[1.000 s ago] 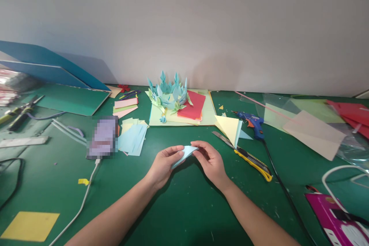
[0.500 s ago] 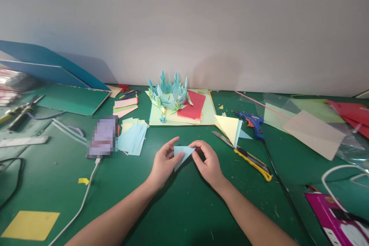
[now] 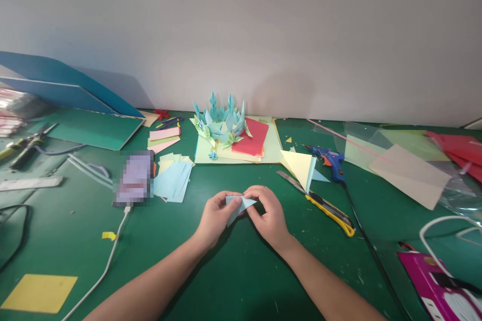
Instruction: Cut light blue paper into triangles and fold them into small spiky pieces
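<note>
A small light-blue piece of paper (image 3: 241,203), folded to a triangle, is held between my two hands above the green table. My left hand (image 3: 218,215) pinches its left part, thumb lying on the near face. My right hand (image 3: 267,210) grips the upper right edge, its index finger curled over the top and the thumb below; the fingertips partly hide the paper. Farther back stands a ring of blue and green folded paper (image 3: 222,123). Left of my hands lies a stack of light-blue paper strips (image 3: 176,180).
To the right are folded yellow paper (image 3: 301,168), a yellow utility knife (image 3: 333,215) with its blade out, and a blue glue gun (image 3: 333,163) with a black cord. A phone (image 3: 133,178) on a white cable lies left. A magenta power strip (image 3: 433,281) sits front right.
My right hand has shifted slightly left, its index finger now over the paper's top edge. My left index finger has come down from its raised position to the paper, which sits slightly lower.
</note>
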Tool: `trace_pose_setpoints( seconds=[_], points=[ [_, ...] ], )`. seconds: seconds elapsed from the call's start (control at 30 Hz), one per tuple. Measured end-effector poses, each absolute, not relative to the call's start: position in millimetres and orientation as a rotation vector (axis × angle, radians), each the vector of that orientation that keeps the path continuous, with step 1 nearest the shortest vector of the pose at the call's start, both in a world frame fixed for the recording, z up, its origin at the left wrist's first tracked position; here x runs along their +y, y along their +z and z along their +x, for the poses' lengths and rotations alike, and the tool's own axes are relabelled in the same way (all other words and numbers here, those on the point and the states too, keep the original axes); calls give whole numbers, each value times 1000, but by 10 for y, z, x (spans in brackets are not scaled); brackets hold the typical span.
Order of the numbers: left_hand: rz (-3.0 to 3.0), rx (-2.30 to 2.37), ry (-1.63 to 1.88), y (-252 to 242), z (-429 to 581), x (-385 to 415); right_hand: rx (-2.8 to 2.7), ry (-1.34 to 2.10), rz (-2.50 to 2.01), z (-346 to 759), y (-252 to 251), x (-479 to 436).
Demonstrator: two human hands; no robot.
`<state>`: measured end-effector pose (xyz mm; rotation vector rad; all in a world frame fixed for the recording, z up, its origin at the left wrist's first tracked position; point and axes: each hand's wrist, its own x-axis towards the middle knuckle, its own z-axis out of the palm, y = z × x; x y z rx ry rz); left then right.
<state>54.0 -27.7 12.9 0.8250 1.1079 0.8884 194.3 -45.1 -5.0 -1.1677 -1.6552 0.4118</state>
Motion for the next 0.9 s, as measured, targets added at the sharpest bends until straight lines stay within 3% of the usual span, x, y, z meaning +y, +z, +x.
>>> trace_pose_setpoints(
  seconds=[0.9],
  points=[
    [801,1160,874,144,562,-269,-1810,146,-1152,1951,-50,-445]
  ],
)
